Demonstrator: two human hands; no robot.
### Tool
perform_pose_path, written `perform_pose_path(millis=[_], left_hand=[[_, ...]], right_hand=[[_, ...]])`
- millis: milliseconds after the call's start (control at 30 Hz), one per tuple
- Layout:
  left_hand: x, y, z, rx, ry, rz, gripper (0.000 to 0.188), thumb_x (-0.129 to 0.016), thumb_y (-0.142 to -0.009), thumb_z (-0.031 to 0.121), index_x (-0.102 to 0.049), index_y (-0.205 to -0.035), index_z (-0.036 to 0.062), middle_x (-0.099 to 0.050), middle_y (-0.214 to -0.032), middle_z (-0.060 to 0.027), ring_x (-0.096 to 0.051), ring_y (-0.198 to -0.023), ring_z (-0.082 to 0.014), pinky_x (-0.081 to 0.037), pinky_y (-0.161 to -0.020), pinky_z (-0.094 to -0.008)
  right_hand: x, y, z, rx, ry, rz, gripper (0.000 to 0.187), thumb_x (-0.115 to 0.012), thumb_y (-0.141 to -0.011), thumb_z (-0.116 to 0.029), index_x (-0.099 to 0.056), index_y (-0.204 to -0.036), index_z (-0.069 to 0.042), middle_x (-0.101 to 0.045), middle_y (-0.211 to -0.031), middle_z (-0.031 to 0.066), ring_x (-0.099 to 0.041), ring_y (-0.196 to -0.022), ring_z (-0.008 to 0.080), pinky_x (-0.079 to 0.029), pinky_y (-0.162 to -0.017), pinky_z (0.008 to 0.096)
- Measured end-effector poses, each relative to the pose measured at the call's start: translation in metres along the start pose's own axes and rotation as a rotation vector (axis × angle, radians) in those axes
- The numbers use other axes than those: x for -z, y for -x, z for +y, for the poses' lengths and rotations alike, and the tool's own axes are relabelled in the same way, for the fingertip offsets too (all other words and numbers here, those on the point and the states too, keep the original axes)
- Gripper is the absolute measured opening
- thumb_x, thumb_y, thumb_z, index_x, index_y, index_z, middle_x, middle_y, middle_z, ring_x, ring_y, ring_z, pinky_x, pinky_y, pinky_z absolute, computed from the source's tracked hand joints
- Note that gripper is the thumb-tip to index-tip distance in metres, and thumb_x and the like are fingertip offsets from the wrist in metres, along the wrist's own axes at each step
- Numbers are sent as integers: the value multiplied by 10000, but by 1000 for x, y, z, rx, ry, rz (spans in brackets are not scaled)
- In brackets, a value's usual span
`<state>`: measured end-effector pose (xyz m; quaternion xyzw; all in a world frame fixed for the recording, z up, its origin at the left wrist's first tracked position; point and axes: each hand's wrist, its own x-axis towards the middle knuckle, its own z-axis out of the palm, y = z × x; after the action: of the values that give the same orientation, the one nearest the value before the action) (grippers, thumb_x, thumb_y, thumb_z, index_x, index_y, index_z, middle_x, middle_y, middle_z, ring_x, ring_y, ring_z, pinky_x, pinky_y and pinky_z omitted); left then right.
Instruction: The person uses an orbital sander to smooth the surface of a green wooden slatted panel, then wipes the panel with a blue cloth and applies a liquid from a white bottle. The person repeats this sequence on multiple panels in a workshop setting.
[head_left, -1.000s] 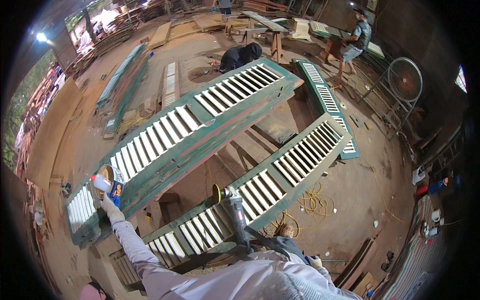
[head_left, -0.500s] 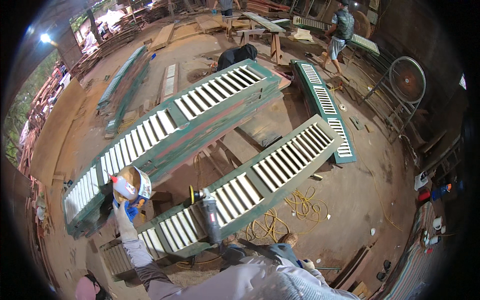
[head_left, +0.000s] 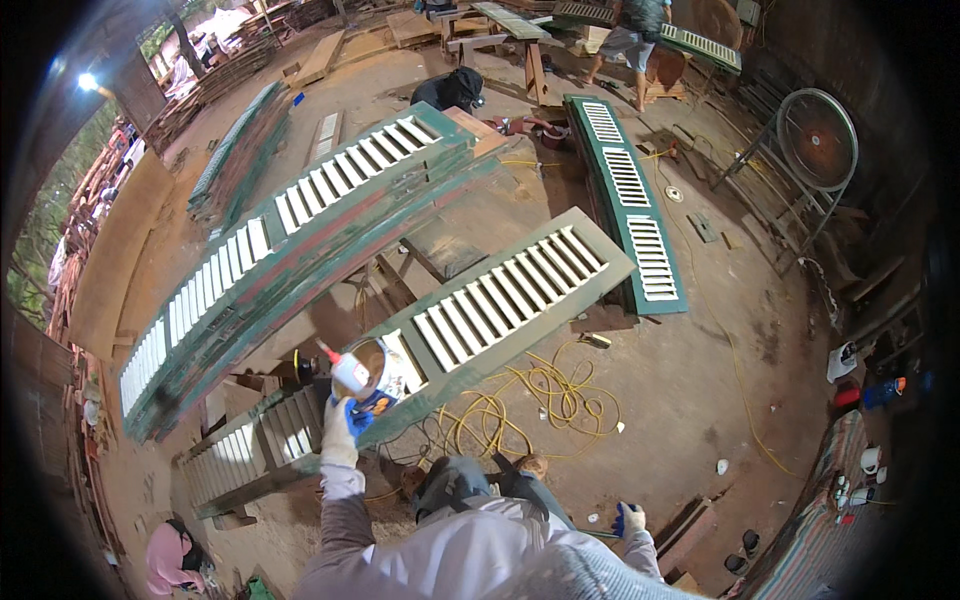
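My left hand [head_left: 341, 432], in a white and blue glove, grips an open round tub [head_left: 379, 401] with printed sides. A white squeeze bottle [head_left: 350, 372] with a red nozzle leans out of it. Below the tub lies a louvered shutter panel [head_left: 460, 362] with pale slats and a grey-green frame. The tub and hand cover part of that panel. An angle grinder's round pad [head_left: 303, 366] shows beside the tub, its body mostly hidden. Low on the right, my gloved right hand [head_left: 629, 521] is closed; a thin rod-like thing sticks out by it, its kind unclear.
A stack of green shutters [head_left: 290, 240] stands beyond the panel. Another green shutter [head_left: 628, 205] lies to the right. Yellow cord [head_left: 560, 395] coils across the floor. A crouching person in black [head_left: 455, 90] and a walking person [head_left: 635, 45] are farther off. A round fan [head_left: 818, 140] stands right.
My left hand has carried the tub and bottle rightward, over the near panel. The view has shifted, and my right hand now shows more fully. The walking person has moved left.
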<state>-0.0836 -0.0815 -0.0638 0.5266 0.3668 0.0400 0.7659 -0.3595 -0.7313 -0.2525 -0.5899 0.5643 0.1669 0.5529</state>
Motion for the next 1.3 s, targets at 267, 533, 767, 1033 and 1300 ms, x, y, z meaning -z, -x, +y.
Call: perform_pose_path(millis=[267,533,767,1033,1300], left_hand=[[-122,-38,-61,3,-144,20,378,-572,-965,100,-501,-1332,157,-647,-834,-62,-604,-462,-161,-533,-396,-273],[-197,-80,-117,-14,-219,68,446,-606,-933,44,-521,-1365,114,-660,-937,-69,-615,-523,-137,-552,-441,-260],[-235,-131,-163,-371,-629,203,837,-730,-880,143,-288,-1560,-64,-422,-1528,-288,-408,-1445,-391,-301,-1233,-444],[-265,-131,-155,-425,-674,276,663,-681,-911,261,-425,-1460,-9,-579,-1357,-286,-554,-1284,-446,-435,-1102,-484],[-269,-105,-120,-228,-1107,300,936,-738,-860,437,-304,-1578,22,-426,-1536,-277,-434,-1407,-475,-363,-1174,-519]], right_hand=[[64,-20,-17,-21,22,53,313,-760,-916,-371,-644,-1040,-108,-617,-710,82,-610,-480,250,-496,-392,413],[18,-19,-64,44,207,-79,390,-812,-879,-370,-648,-1109,-101,-661,-767,105,-657,-527,280,-543,-439,441],[-33,-37,-168,122,153,-132,434,-802,-898,-352,-658,-1181,-57,-708,-884,117,-679,-644,259,-567,-526,399],[-97,-187,-222,313,479,-250,472,-795,-881,-439,-713,-1097,-27,-767,-990,156,-746,-817,257,-598,-719,415],[-171,-160,-433,398,718,-341,485,-792,-878,-448,-710,-1106,-29,-765,-999,161,-744,-838,272,-594,-742,419]])
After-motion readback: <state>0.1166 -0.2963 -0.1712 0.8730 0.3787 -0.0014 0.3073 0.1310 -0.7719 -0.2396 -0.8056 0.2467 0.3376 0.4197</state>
